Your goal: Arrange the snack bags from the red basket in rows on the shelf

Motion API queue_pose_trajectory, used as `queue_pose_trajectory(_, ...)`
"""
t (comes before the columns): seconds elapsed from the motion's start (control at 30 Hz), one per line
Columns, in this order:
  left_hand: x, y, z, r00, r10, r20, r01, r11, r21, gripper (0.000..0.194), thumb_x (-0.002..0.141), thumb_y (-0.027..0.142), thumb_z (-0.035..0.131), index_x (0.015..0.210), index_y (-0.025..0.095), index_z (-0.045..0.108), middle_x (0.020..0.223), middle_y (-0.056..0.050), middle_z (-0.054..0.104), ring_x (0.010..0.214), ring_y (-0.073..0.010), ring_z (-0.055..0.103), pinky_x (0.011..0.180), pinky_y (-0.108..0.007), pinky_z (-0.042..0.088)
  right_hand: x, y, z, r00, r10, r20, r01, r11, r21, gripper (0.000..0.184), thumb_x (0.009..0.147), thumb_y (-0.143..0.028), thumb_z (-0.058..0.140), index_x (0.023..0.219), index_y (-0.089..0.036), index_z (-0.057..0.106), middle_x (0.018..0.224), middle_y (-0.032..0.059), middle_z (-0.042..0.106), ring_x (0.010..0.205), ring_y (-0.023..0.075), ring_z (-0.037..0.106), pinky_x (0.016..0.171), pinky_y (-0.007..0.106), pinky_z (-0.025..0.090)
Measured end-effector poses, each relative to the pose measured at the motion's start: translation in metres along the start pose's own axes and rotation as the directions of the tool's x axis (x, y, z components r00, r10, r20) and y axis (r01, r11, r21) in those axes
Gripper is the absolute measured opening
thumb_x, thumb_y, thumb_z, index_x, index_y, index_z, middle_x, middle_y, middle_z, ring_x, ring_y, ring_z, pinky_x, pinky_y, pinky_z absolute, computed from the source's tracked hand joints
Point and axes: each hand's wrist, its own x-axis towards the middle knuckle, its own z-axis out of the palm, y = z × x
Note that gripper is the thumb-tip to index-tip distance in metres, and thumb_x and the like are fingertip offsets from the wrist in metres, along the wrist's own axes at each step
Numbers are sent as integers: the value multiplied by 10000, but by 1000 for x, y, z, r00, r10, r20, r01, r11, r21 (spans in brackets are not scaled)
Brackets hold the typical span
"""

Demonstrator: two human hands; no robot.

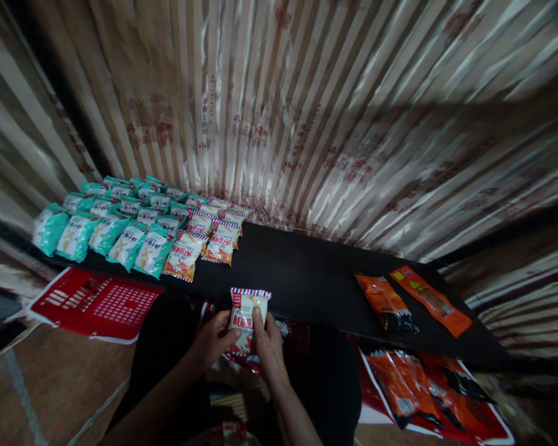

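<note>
Between my two hands is a small white-and-red snack bag point(242, 316) with a striped top edge, held upright over my lap. My left hand point(215, 341) grips its left side, thumb across the front. On the right side, my right hand point(266, 341) has its thumb pressed on the bag's face and the fingers behind. Ahead and to the left, several matching snack bags point(185, 254) stand in rows on the black table point(288, 272). Beside them are rows of teal-and-white snack bags point(153, 249).
Toward the table's right end lie an orange-and-black packet point(384, 303) and a flat orange packet point(430, 297). Below, more orange packets point(404, 384) rest on a red bag. Another red bag point(97, 303) hangs at left. A striped curtain point(279, 111) backs the table.
</note>
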Motion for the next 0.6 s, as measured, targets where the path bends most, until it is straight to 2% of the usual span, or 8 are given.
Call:
queue_pose_trajectory(0.2, -5, 5, 0, 1000, -21, 21, 22, 999, -45, 531, 616, 336, 689, 1083, 133, 539, 1058, -128, 664, 957, -262, 628, 853, -379, 482, 8, 5, 6, 999, 35, 2, -35, 994, 108, 500, 729, -637, 471, 876, -187, 633, 801, 76, 698, 749, 229, 628, 649, 303, 468)
queue_pose_trajectory(0.3, -5, 7, -2, 1000, -21, -4, 21, 999, -43, 507, 628, 325, 679, 1080, 139, 546, 1044, -120, 669, 936, -254, 635, 838, -372, 488, 12, 6, 9, 998, 54, 11, -55, 989, 140, 471, 718, -634, 496, 851, -203, 634, 772, 61, 698, 727, 225, 628, 637, 304, 470)
queue_pose_trajectory(0.47, 3, 3, -13, 998, 32, -45, -33, 999, -19, 442, 668, 313, 639, 1062, 133, 552, 1024, -103, 679, 922, -236, 640, 833, -353, 493, 10, -2, 13, 985, 51, 168, -100, 950, 295, 437, 724, -612, 524, 902, -221, 604, 807, 47, 694, 736, 215, 637, 633, 301, 490)
queue_pose_trajectory(0.6, 9, 2, -24, 995, 94, -42, -95, 995, -33, 406, 714, 296, 595, 1082, 135, 535, 1049, -93, 673, 931, -223, 637, 830, -333, 494, 10, -4, 15, 963, -27, 268, -90, 906, 414, 405, 689, -514, 638, 957, -214, 594, 926, 55, 693, 847, 212, 642, 767, 324, 495)
